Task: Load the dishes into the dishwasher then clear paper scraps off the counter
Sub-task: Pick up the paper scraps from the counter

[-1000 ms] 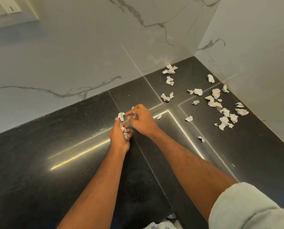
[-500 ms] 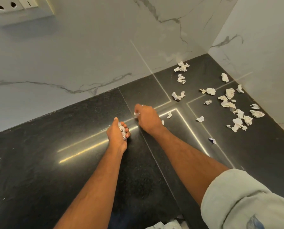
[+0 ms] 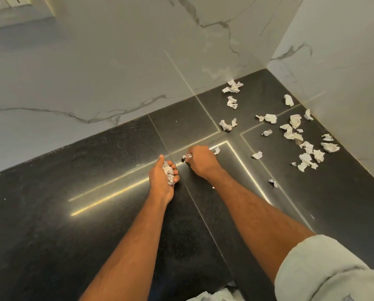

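1. At the top left, a white wall socket (image 3: 8, 1) sits on the marble wall (image 3: 116, 72).
2. The black counter (image 3: 51, 213) fills the lower part of the view and shows bright reflected lines.
3. The left hand (image 3: 163, 177) is above the counter, near the middle. Its fingers are curled around a bunch of crumpled scraps (image 3: 169, 172).
4. Just to the right of it, the right hand (image 3: 200, 161) is low on the counter, and its fingertips pinch one small scrap (image 3: 186, 156).
5. One scrap (image 3: 217, 150) lies just beside the right hand.
6. Further right, many loose paper scraps (image 3: 290, 131) are scattered on the counter, up to the corner of the two walls.
7. At the bottom right is a rolled pale sleeve (image 3: 325, 270).
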### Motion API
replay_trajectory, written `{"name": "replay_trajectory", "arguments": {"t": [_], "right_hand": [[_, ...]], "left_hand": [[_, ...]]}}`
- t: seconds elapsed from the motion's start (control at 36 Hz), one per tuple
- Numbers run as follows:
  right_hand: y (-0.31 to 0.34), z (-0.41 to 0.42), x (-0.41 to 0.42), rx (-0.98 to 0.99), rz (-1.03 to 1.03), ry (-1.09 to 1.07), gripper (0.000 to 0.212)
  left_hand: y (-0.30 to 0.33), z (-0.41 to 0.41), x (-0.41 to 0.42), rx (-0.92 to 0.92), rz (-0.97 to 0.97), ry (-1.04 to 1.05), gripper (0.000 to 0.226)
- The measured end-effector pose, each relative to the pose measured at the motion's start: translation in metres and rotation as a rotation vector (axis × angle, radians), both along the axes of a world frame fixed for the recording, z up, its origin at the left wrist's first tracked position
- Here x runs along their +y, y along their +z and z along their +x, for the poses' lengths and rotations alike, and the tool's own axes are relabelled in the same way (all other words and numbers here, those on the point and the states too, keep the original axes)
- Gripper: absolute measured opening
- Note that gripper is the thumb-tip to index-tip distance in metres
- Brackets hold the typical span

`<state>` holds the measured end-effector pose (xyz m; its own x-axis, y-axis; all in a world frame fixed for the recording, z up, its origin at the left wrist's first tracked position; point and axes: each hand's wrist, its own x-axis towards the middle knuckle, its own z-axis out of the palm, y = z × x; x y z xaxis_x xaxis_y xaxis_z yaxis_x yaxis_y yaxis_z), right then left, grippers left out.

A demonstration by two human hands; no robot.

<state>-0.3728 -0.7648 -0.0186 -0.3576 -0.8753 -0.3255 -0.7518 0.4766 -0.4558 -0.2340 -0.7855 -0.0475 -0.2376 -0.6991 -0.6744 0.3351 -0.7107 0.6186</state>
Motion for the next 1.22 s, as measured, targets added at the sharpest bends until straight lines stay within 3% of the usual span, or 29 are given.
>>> {"name": "replay_trajectory", "arguments": {"t": [0.08,0.14,0.22,0.33,0.44,0.58,0.69,0.78,0.86,0.97,1.11,1.22], "right_hand": [[0.004,0.003,0.016,-0.227,-0.141,-0.068,0.012],[0.016,0.011,0.026,-0.362,-0.187,0.000,0.007],[0.022,0.026,0.035,-0.274,-0.166,0.165,0.008],[0.021,0.031,0.043,-0.167,-0.266,-0.010,0.010],[0.027,0.024,0.053,-0.086,-0.201,0.014,0.032],[0.025,-0.016,0.058,-0.382,-0.057,-0.047,0.042],[0.013,-0.043,0.059,-0.140,-0.163,-0.255,0.017],[0.001,-0.038,0.059,0.019,-0.066,-0.119,0.021],[-0.011,-0.029,0.062,0.141,-0.027,-0.067,0.009],[-0.014,-0.030,0.064,0.143,-0.060,-0.086,0.016],[-0.004,-0.055,0.059,0.044,-0.221,-0.266,0.009],[-0.001,-0.064,0.045,0.095,-0.113,-0.107,0.008]], "left_hand": [[0.000,-0.004,0.001,-0.011,-0.011,-0.006,0.036],[0.002,-0.008,0.005,-0.004,-0.028,-0.016,0.038],[0.005,-0.017,0.013,0.032,-0.031,-0.036,0.044],[0.008,-0.029,0.025,-0.005,-0.080,-0.084,0.028],[0.010,-0.030,0.036,-0.119,-0.141,-0.130,0.034],[0.009,-0.031,0.039,-0.125,-0.038,-0.105,0.033],[0.008,-0.031,0.035,-0.088,0.011,-0.092,0.035],[0.009,-0.031,0.032,-0.095,0.038,-0.113,0.034],[0.008,-0.029,0.031,-0.076,0.044,-0.128,0.035],[0.004,-0.025,0.033,-0.039,0.028,-0.151,0.036],[0.004,-0.025,0.036,-0.051,0.002,-0.165,0.037],[0.005,-0.027,0.036,-0.072,-0.009,-0.169,0.035]]}}
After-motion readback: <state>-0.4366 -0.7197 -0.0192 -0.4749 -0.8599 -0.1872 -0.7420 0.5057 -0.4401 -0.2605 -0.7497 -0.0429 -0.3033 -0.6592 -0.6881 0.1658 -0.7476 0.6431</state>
